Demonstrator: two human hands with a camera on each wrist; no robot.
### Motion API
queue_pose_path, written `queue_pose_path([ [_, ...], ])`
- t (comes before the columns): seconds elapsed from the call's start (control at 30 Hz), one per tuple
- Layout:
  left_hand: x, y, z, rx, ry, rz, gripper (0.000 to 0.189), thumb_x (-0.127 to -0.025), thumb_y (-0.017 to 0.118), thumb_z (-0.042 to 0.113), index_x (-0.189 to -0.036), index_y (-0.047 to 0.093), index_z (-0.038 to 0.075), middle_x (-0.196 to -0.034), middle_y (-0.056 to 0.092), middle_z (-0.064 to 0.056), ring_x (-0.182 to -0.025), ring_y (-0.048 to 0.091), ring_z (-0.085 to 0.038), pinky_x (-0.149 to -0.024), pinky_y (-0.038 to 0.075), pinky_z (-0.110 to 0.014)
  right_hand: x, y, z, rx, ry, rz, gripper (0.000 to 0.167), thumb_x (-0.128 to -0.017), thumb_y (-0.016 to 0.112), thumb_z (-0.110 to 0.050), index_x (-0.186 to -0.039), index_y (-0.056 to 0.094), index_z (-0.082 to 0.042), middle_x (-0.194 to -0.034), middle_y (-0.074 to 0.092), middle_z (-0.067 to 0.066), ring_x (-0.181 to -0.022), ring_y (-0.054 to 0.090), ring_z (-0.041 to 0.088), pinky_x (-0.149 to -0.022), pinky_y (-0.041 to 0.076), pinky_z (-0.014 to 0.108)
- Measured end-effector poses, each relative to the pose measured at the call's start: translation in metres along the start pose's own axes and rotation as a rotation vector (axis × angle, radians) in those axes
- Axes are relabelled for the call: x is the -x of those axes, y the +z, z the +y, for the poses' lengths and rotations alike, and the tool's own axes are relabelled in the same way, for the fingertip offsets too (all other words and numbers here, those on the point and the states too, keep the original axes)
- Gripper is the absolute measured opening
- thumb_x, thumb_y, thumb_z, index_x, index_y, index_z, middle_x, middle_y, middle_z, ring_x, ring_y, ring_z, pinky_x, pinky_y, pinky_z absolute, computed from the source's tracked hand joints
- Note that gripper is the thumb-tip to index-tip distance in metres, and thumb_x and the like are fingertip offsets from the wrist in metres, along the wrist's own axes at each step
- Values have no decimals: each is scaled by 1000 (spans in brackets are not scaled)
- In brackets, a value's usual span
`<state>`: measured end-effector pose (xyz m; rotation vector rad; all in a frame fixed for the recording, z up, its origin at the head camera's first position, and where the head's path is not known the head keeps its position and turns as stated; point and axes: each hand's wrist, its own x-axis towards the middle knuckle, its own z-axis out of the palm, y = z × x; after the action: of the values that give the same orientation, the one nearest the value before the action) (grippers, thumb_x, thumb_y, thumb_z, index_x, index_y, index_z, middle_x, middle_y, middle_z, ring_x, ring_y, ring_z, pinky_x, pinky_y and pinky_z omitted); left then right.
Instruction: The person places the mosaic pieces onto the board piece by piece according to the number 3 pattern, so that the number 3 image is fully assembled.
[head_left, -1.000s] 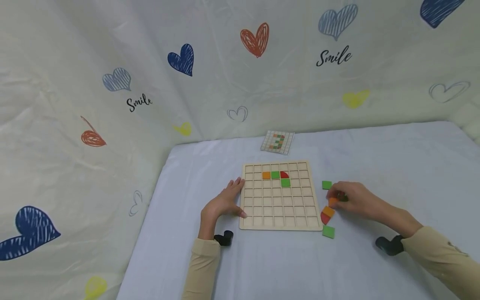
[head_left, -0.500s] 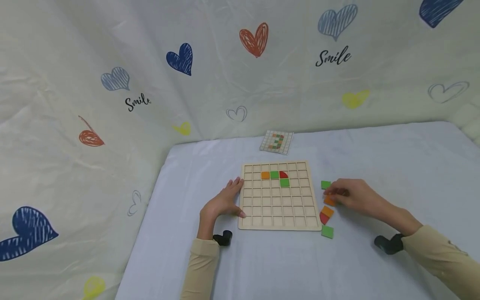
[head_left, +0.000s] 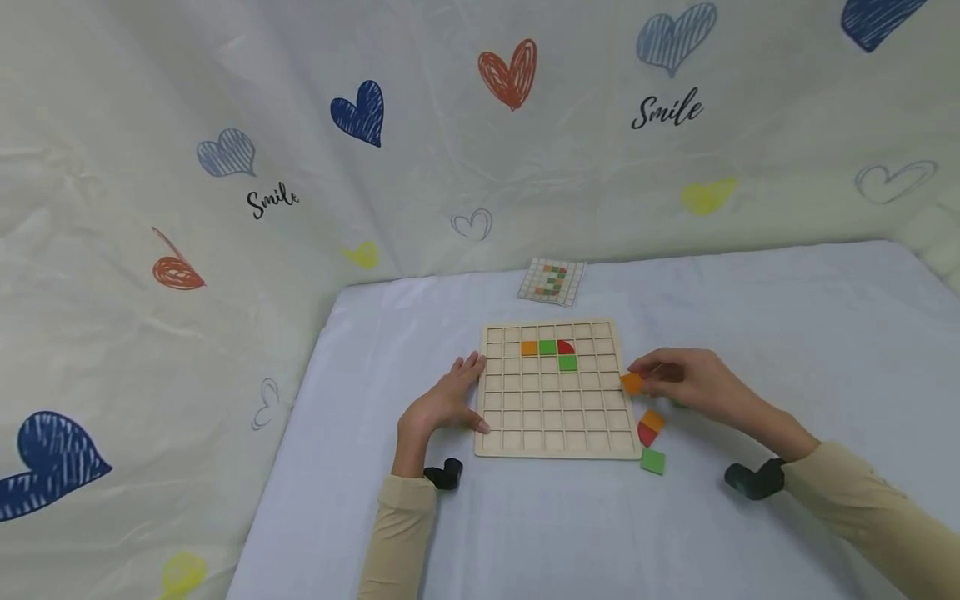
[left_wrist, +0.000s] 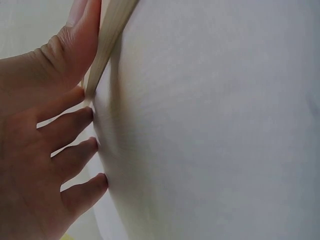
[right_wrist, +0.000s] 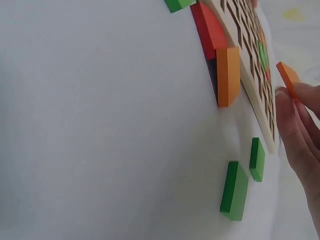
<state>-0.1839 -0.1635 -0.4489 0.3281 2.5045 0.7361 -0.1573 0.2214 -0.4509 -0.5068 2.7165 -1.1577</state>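
Note:
A wooden grid board (head_left: 525, 400) lies on the table, with an orange square, two green squares and a red quarter-round tile (head_left: 566, 347) set in its upper cells. My left hand (head_left: 444, 403) rests along the board's left edge, fingers spread and nearly straight; the left wrist view shows the thumb and fingertips by the wooden edge (left_wrist: 107, 47). Between thumb and fingers my right hand (head_left: 693, 382) pinches an orange square tile (head_left: 632, 383), raised over the board's right edge. The right wrist view also shows this orange tile (right_wrist: 288, 77) tilted at the fingertips.
Right of the board lie an orange tile (head_left: 653, 420) leaning on a red one (head_left: 647, 435), and a green tile (head_left: 652, 461). Two more green tiles (right_wrist: 235, 192) show in the right wrist view. A patterned card (head_left: 551, 282) lies behind the board.
My right hand has picked up the orange square tile from beside the board and carried it left to the board's right edge. The left hand has stayed on the left edge.

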Motion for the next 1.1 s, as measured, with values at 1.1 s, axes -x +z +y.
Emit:
queue_pose_path([
  [1.1,-1,-1,-2,-21,1,-3,115,-76,92,15,-165,20,10,-174,11,-6,-162,3,-27,-131,10,-46,-40,36,-25,-75,69,-66,32,-89,80,-16,-118,75,-2,-108,77,9,-89,72,18,-75,57,23],
])
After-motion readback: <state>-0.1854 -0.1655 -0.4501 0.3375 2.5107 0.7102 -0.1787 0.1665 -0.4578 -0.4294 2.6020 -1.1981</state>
